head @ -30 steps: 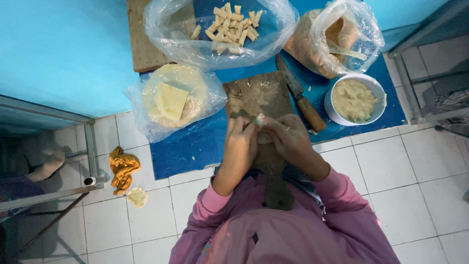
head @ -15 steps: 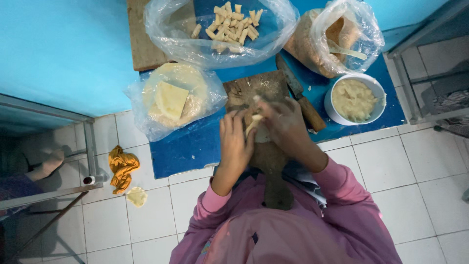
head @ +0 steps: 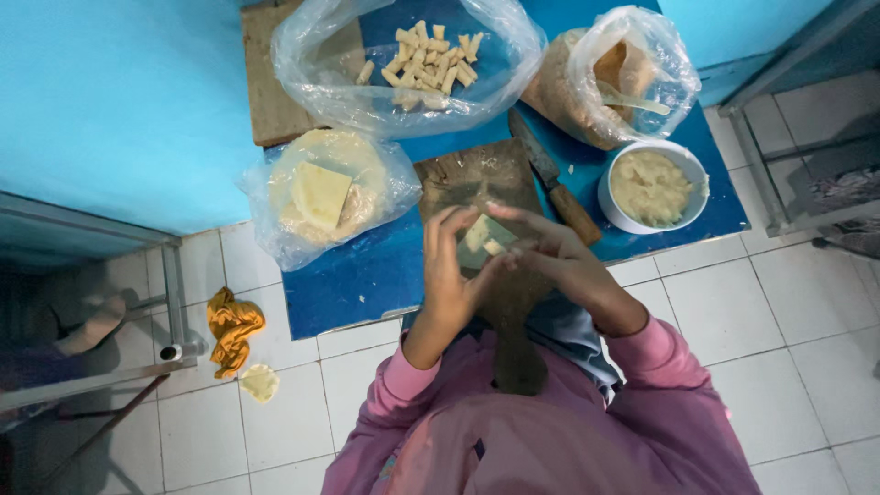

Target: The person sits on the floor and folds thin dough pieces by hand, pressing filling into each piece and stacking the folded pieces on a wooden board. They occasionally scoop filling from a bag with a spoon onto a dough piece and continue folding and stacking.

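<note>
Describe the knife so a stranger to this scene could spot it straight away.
Start at the blue mat on the tiled floor. Between the dark wooden cutting board and the white bowl of pale filling lies the knife, pointing diagonally. It is the only bladed tool there, with a brown wooden handle.

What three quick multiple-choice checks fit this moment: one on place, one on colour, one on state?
1. Where does the knife lie?
A. between wooden board and white bowl
B. on the floor tiles
C. inside a bag

2. What colour is the mat?
A. red
B. blue
C. green

3. How is the pale wrapper held?
A. flat on the board
B. between both hands
C. in one hand only

Answers: 1 A, it sits right of the wooden board, left of the white bowl. 2 B, blue shows around everything. 3 B, left hand and right hand both pinch it.
</note>
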A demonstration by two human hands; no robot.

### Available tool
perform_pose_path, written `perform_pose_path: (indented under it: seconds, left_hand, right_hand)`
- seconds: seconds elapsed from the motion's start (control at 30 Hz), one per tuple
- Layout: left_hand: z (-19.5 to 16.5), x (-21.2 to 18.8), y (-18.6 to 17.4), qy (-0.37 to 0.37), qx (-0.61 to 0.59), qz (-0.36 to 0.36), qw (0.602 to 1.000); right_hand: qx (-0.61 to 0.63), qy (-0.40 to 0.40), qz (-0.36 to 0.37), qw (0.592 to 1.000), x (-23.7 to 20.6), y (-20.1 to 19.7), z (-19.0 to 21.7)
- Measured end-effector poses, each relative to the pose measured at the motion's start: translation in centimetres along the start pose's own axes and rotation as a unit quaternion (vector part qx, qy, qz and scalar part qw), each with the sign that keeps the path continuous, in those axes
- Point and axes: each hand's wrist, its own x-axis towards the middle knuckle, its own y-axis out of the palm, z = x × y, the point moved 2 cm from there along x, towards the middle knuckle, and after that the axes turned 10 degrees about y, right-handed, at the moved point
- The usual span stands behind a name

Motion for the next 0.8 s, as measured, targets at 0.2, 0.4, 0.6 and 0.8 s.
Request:
perform_pose_path:
  seconds: [0.2, 0.4, 0.6, 0.8]
  left_hand:
    - [0.8, -0.7, -0.9, 0.000, 0.067, 0.001, 0.998]
    - [1.0, -1.4, -1.0, -0.026, 0.090, 0.001, 0.996]
    - [1.0, -2.2, -0.7, -0.054, 0.219, 0.089, 0.970]
    - [1.0, -2.5, 0.3, -0.059, 0.268, 0.077, 0.959]
  right_hand:
    - [-0.369, 0.001, 0.025, 0.929, 2.9, -1.5, 3.5]
    - [-0.194, -0.210, -0.054, 0.957, 5.7, -4.5, 12.0]
    - [-0.529, -0.260, -0.317, 0.743, 2.9, -6.9, 12.0]
    - [-0.717, -0.124, -0.462, 0.507, 1.7, -12.6, 9.1]
